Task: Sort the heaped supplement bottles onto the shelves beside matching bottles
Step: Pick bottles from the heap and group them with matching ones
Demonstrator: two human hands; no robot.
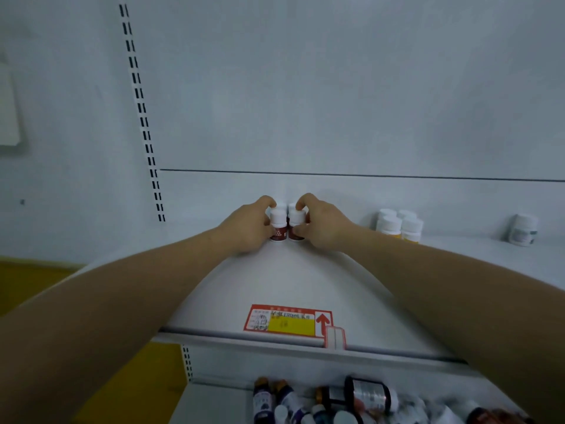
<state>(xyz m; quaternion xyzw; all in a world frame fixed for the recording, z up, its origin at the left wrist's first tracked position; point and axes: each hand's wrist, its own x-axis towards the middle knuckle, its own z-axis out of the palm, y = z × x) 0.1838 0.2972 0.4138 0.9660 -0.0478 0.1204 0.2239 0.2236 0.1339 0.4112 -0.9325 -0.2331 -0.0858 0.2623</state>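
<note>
Red-labelled bottles (287, 224) stand at the back of the shelf (305, 280), centre frame, left hand (249, 228) and right hand (321, 223) clamped on their sides. Squaring them together should go best with even pressure. Unsorted heap (351, 402) waits lower right.
</note>
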